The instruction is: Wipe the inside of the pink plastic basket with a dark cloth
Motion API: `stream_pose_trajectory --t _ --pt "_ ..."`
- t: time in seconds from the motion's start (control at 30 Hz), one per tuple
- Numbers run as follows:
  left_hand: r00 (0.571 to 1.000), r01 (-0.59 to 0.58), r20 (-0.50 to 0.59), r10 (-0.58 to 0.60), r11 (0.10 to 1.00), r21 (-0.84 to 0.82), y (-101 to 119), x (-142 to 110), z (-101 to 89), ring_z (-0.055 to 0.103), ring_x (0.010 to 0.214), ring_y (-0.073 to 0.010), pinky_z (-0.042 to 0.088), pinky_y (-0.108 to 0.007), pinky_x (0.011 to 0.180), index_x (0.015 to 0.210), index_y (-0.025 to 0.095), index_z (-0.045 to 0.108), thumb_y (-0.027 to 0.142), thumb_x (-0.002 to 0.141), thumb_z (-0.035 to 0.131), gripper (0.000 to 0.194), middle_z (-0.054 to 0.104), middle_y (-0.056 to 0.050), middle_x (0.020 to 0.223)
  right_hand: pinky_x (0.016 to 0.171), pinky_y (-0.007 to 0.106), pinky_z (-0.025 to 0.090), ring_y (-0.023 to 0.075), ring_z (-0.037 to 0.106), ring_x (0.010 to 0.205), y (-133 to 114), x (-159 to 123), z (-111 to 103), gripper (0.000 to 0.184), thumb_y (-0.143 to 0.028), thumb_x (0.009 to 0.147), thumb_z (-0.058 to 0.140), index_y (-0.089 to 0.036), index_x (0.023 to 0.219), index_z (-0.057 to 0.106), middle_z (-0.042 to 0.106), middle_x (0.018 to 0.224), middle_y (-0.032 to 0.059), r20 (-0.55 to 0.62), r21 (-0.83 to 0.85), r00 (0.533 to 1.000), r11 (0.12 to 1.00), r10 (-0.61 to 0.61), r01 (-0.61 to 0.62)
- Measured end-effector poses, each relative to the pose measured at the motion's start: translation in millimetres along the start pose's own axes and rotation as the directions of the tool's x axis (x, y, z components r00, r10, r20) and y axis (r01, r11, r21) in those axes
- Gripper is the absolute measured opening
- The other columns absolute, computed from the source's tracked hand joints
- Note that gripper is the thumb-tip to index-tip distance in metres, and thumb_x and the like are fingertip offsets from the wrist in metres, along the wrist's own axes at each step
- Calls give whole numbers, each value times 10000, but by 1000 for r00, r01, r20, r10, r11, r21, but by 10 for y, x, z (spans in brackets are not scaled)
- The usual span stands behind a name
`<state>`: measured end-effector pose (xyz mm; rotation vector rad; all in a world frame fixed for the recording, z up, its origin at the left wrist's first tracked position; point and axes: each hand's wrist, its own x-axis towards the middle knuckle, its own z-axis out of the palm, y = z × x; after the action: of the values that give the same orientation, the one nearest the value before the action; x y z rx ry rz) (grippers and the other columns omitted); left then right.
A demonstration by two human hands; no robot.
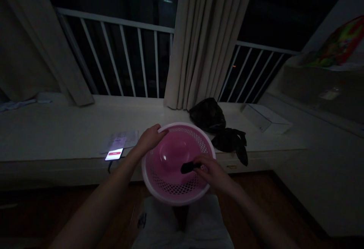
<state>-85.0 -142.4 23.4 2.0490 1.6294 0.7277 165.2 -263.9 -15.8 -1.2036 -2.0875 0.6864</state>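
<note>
A round pink plastic basket (174, 148) with perforated sides sits in front of me, partly over the white ledge's front edge and above my lap. My left hand (151, 138) is closed on its far left rim. Between the thumb and fingers of my right hand (209, 170) is a small black object with a rounded, flat end (187, 167), like a small brush; the dimness hides its exact kind. That hand is over the basket's right side, and the black end points left into the bowl. I see nothing else inside the basket.
On the white ledge (71, 135) are a lit phone (114, 154) with a cable, papers (129, 138), black plastic bags (207, 116) and a white box (265, 118). Curtains (196, 40) and a railing (127, 48) stand behind. A shelf is at right.
</note>
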Motion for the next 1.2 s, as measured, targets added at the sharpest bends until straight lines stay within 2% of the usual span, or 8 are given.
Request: stream_pose_trajectory --t 0.1,0.2,0.3,0.43,0.53,0.7,0.9,1.2 --pt "1000 19 -20 -19 999 35 2 -92 18 565 713 -231 332 -305 594 789 200 507 547 811 438 354 613 -87 784 843 266 443 121 562 954 58 1 8 144 -223 865 529 -158 953 623 603 1024 59 -9 -30 999 998 -46 46" --pt "999 7 -38 -6 1000 23 -4 -120 21 550 692 -215 320 -297 586 752 202 501 525 811 457 331 603 -73 758 846 260 440 121 560 964 71 20 49 185 -245 888 500 -162 977 639 593 1041 69 -69 -99 995 993 -74 67" --pt "998 -2 -58 1 1000 -27 -54 -105 7 527 641 -189 311 -288 567 711 202 492 508 803 481 321 584 -50 705 775 246 433 114 569 869 38 49 103 206 -275 899 485 -170 986 640 613 956 54 -69 -216 995 975 -65 49" --pt "994 -5 -109 -4 996 -84 -179 -120 -45 509 609 -165 306 -279 557 685 196 507 510 788 501 331 567 -26 665 683 267 374 133 558 764 -61 113 173 206 -299 898 465 -194 942 637 626 842 19 38 -510 996 856 -75 84" --pt "990 18 -137 -31 995 -96 -237 -165 -90 493 598 -156 298 -275 553 678 194 513 495 779 513 318 549 -10 639 661 277 333 144 551 752 -132 177 194 236 -312 902 434 -195 919 637 626 836 26 105 -624 993 774 -46 102" --pt "988 64 -130 -86 984 -164 -167 -176 -79 493 594 -150 316 -261 548 679 194 498 498 779 511 320 520 14 623 651 276 297 141 539 736 -78 252 141 224 -286 893 441 -166 913 630 618 833 57 111 -643 993 764 37 43" --pt "992 88 -75 -102 982 -170 -105 -15 -35 530 611 -163 345 -266 557 681 195 497 493 768 510 310 539 3 632 643 275 291 144 554 739 93 312 70 225 -299 886 440 -169 888 624 632 838 40 78 -619 997 785 14 37" --pt "989 143 7 -146 959 -243 -79 249 -129 594 640 -195 404 -279 556 796 158 588 517 738 515 371 645 -51 708 635 286 288 146 579 760 46 589 -78 222 -299 876 449 -184 890 638 642 854 30 68 -614 997 789 38 12"
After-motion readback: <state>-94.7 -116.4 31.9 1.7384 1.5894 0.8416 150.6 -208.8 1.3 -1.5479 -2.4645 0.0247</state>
